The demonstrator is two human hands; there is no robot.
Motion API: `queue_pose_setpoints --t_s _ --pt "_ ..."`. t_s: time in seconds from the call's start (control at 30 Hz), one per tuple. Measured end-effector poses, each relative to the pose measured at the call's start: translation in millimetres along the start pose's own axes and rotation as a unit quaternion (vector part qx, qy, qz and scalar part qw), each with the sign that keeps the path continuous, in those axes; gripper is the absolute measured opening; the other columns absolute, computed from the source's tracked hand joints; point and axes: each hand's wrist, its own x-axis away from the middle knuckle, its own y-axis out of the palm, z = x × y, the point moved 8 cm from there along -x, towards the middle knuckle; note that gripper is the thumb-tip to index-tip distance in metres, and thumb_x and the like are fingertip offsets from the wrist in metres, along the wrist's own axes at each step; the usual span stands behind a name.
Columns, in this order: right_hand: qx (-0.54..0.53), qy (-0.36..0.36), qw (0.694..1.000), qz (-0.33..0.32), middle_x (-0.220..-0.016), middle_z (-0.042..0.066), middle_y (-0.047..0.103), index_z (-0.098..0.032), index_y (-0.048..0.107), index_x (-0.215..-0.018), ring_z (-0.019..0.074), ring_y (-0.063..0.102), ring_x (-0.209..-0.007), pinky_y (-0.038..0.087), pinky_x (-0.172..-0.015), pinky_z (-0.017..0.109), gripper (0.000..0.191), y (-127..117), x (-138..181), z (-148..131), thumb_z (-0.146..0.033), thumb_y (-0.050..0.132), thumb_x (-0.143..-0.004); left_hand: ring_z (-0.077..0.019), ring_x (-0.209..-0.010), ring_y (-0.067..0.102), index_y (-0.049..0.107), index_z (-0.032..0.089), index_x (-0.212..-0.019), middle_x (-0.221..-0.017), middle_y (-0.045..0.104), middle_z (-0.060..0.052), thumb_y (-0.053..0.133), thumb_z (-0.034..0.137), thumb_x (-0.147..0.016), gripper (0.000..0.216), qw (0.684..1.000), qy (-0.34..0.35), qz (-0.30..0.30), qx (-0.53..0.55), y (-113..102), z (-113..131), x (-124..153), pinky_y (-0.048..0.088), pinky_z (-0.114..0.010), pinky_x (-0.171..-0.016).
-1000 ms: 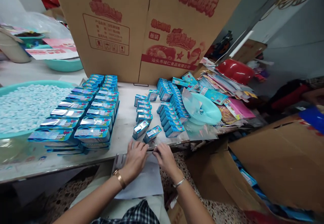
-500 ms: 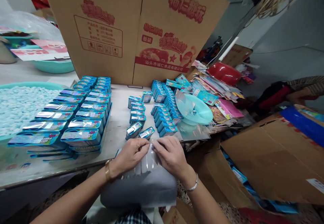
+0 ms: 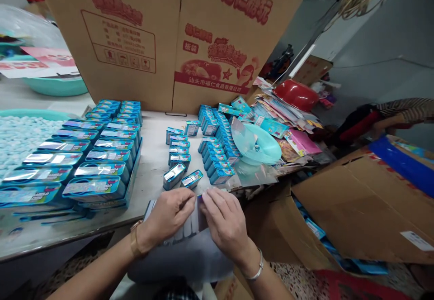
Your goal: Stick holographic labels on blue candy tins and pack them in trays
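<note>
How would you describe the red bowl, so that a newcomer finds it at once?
Start at the big printed cardboard box. To its right is a messy pile of papers; the red bowl lies on or against it. Its glossy red colour sets it apart from the turquoise bowl nearby.

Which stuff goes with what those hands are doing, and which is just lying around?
Seems part of the work:
pale sheet, held by the left hand and right hand
small blue containers just beyond the hands

Probably just lying about:
red bowl
pink sheet
coiled cord
</note>
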Motion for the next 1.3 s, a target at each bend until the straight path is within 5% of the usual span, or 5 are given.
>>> queue_pose_setpoints --t_s 0.17,0.57,1.07,1.3 --pt "0.012 0.029 0.999 -0.031 -0.128 0.017 0.062 -0.013 0.051 -0.141 0.03 0.055 -0.12 0.049 -0.1 0.049 0.047 4 -5 2 -0.012 0.052 -0.094 -0.0117 -0.065 0.054 0.058 0.017 -0.072 -0.069 0.059 0.0 0.043 0.021 -0.098 0.03 0.998 0.049 0.022 -0.043 -1 10 1 0.039 -0.023 -0.064" --pt "0.025 0.001 1.0 0.007 -0.136 0.019 0.059 -0.012 0.06 -0.132 0.0338 0.049 -0.133 0.05 -0.102 0.053 0.043 -2 3 -9 -0.007 0.048 -0.092 -0.0112 -0.068 0.06 0.062 0.018 -0.081 -0.073 0.064 0.0 0.046 0.02 -0.098 0.024 0.997 0.059 0.046 -0.036 -7 8 3 0.042 -0.021 -0.067" --pt "0.063 -0.039 0.997 -0.018 -0.133 0.015 0.062 -0.016 0.063 -0.13 0.0326 0.051 -0.131 0.052 -0.098 0.046 0.038 3 10 -7 -0.011 0.048 -0.095 -0.0135 -0.071 0.064 0.065 0.018 -0.08 -0.075 0.068 -0.001 0.047 0.024 -0.098 0.026 0.998 0.009 0.033 -0.05 0 -2 2 0.044 -0.023 -0.068" --pt "-0.003 -0.055 0.998 -0.031 -0.13 0.018 0.062 -0.011 0.064 -0.125 0.0325 0.048 -0.134 0.052 -0.1 0.046 0.039 0 6 -8 -0.005 0.046 -0.091 -0.0124 -0.07 0.063 0.064 0.018 -0.08 -0.075 0.068 0.0 0.047 0.021 -0.097 0.024 0.997 0.028 0.046 -0.046 -3 -1 1 0.044 -0.022 -0.068"
